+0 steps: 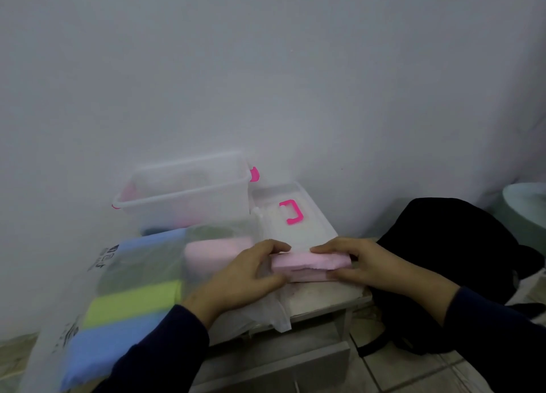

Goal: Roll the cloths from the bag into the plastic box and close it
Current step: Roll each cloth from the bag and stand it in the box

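Observation:
A pink cloth (310,262) lies half-rolled on the small table (322,298). My left hand (242,277) grips its left end and my right hand (369,262) grips its right end. To the left lies a clear plastic bag (127,283) with blue, green and pink folded cloths inside. Behind it stands the clear plastic box (189,194), open, with pink latches and something pink inside. Its lid (292,215), with a pink handle, lies flat to the right of the box.
A white wall rises close behind the table. A black bag (452,259) sits on the floor at the right. A pale round basin (529,203) shows at the far right. Tiled floor lies below the table's front edge.

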